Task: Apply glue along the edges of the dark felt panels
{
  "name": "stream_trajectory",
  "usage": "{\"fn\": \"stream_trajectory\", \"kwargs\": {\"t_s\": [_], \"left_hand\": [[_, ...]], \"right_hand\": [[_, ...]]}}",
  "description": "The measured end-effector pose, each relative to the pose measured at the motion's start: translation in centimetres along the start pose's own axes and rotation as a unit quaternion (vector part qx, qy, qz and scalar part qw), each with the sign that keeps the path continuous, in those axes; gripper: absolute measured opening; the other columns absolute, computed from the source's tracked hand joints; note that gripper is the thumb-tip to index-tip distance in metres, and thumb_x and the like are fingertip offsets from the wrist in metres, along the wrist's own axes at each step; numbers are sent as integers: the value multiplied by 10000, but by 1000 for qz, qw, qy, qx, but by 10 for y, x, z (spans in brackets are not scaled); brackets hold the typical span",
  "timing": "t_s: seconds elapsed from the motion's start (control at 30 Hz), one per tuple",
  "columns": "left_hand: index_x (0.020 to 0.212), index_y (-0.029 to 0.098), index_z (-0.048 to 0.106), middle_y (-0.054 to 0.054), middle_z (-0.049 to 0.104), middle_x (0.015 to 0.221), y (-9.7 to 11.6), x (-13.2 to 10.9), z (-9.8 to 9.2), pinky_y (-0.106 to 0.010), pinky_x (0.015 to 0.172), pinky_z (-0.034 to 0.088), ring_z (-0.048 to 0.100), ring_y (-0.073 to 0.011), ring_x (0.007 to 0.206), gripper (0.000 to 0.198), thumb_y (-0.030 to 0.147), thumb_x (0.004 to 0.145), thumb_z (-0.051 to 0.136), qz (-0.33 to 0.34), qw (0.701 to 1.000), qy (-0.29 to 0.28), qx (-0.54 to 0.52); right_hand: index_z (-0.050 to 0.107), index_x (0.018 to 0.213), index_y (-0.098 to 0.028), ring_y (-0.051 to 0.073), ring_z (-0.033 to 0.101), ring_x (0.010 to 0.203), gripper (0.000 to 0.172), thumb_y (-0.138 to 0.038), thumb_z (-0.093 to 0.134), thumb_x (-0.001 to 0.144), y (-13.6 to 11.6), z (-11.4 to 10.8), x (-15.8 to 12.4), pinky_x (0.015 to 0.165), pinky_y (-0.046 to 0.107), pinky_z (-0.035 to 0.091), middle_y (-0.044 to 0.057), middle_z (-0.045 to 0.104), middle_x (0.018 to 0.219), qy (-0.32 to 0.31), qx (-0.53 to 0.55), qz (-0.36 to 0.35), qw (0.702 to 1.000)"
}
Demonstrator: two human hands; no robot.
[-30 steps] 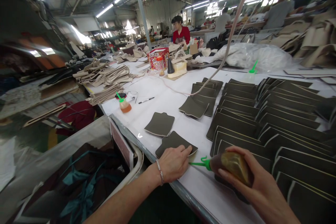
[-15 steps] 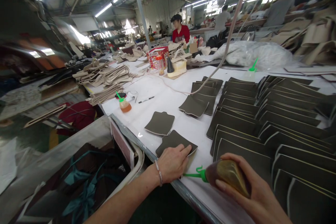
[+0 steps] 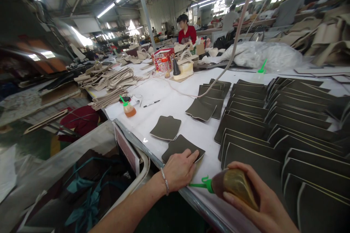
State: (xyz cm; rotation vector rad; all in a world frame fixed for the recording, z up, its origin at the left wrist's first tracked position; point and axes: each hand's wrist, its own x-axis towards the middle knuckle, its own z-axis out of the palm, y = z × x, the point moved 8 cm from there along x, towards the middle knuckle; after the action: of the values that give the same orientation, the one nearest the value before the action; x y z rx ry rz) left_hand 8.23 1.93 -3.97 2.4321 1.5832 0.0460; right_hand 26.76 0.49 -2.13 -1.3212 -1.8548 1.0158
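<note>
My right hand is wrapped round a squeeze glue bottle with amber liquid and a green nozzle. The bottle lies tilted on its side, its tip pointing left to just beside my left hand. That left hand, with a bracelet at the wrist, grips a dark grey-brown leather piece by the table's front edge, fingers on top; the thumb is hidden. A similar loose leather piece lies flat just beyond. To the right, overlapping rows of dark leather pieces with pale edges cover the white tabletop.
Another squeeze bottle stands at the left beside a pen. Beige pieces are stacked behind it. A hose hangs down onto the table. A co-worker in red sits across. Below left is a bin with dark bundles.
The view has shifted very slightly. My right hand and the glue bottle have moved a little left; my left hand stays on the leather piece.
</note>
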Motion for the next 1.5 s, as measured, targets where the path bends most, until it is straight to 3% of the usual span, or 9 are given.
{"fn": "stream_trajectory", "kwargs": {"t_s": [0.07, 0.23, 0.43, 0.6, 0.77, 0.93, 1.13, 1.27, 1.5], "left_hand": [[1383, 232, 362, -34, 584, 1063, 0, 0, 0, -364, 731, 554, 637, -215, 843, 424, 284, 963, 338, -2, 1000, 0, -1], [1378, 238, 373, -33, 585, 1049, 2, -1, -1, -364, 718, 555, 636, -215, 831, 415, 294, 969, 331, 0, 1000, -2, -5], [1389, 231, 363, -40, 584, 1055, 0, 0, 0, -354, 749, 549, 631, -210, 856, 431, 280, 961, 348, -2, 1000, -10, -6], [1376, 245, 373, -32, 581, 1042, 1, 1, 0, -355, 745, 550, 632, -209, 847, 414, 282, 966, 334, 0, 1000, -9, -10], [1373, 245, 373, -31, 582, 1043, 1, 2, 0, -349, 743, 546, 632, -208, 851, 415, 285, 962, 343, 0, 1000, -12, -8], [1367, 254, 384, -24, 582, 1028, 0, 3, 0, -331, 740, 536, 626, -198, 845, 407, 279, 964, 335, 0, 1000, -18, -10], [1372, 253, 391, -23, 579, 1021, -1, 3, -2, -335, 737, 530, 623, -204, 846, 416, 284, 959, 348, 3, 1000, -13, -20], [1366, 249, 407, -22, 581, 1005, -1, 3, -3, -321, 746, 522, 620, -197, 849, 413, 270, 958, 346, 1, 1000, -9, -28], [1383, 252, 399, -21, 582, 1032, -2, 2, 0, -321, 758, 519, 618, -199, 872, 445, 277, 939, 393, -13, 999, 2, -33]], "right_hand": [[475, 1177, -299, 203, 656, 932, 452, -531, 639, 826, 2, -3, 4, 780, 253, 529, -5, 643, 1084, 3, -8, -3, 1000], [498, 1176, -293, 256, 638, 951, 482, -553, 658, 802, 6, -20, 7, 801, 337, 527, 31, 628, 1122, 90, -59, -22, 994], [456, 1213, -318, 221, 639, 988, 442, -491, 639, 850, 5, -4, 5, 813, 290, 536, 7, 614, 1155, 8, -37, -49, 998], [499, 1165, -308, 256, 626, 973, 461, -553, 653, 806, 5, -28, 8, 821, 355, 524, 22, 602, 1142, 115, -86, -60, 988], [460, 1196, -317, 216, 631, 943, 427, -495, 640, 852, 2, -16, 9, 783, 299, 527, 6, 602, 1117, 23, -56, -64, 996], [492, 1166, -292, 256, 607, 972, 426, -506, 652, 834, 1, -30, 14, 825, 359, 501, 36, 581, 1140, 110, -87, -79, 987], [481, 1183, -287, 249, 615, 960, 414, -477, 640, 851, -1, -21, 11, 786, 334, 514, 44, 590, 1134, 59, -74, -78, 992], [499, 1158, -288, 250, 620, 938, 435, -511, 657, 820, 1, -30, 9, 797, 344, 504, 32, 594, 1120, 125, -92, -62, 986], [492, 1163, -298, 209, 663, 926, 413, -481, 651, 829, -5, -4, -6, 768, 266, 546, -2, 642, 1087, 42, -41, -46, 997]]}}
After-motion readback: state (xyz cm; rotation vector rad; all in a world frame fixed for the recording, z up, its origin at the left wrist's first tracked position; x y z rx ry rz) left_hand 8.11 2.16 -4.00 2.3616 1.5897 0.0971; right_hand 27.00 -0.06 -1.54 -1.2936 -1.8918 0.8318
